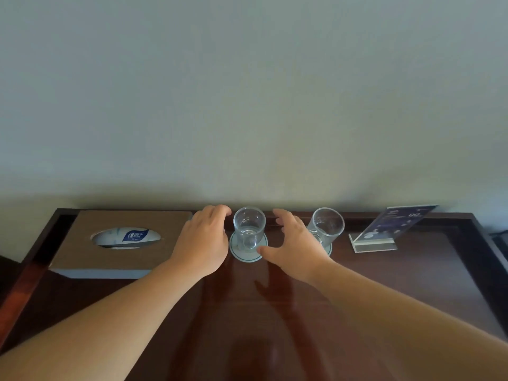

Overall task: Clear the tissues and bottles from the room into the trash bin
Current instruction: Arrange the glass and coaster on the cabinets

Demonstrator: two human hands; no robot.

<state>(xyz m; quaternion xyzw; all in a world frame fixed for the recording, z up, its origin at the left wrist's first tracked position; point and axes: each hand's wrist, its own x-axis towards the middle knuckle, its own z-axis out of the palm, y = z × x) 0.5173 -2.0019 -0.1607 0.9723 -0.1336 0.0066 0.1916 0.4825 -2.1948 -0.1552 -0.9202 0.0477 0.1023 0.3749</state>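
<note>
Surface (398,284), dark wood w/ raised rim, carries tissue box (82,251) at left, tissue pack (129,236) showing in its slot; no bottle or trash bin in view. Left hand (203,240), loosely curved, and right hand (297,243), spread, hold nothing and flank middle glass (248,229) on its coaster (239,257). Prob. search step: next move must clear box, second glass (327,226), acrylic sign (384,232); free room toward near edge.

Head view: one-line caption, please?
Left hand and right hand, holding nothing, flank a glass mug on its coaster; tissue box left, second mug right.
</note>
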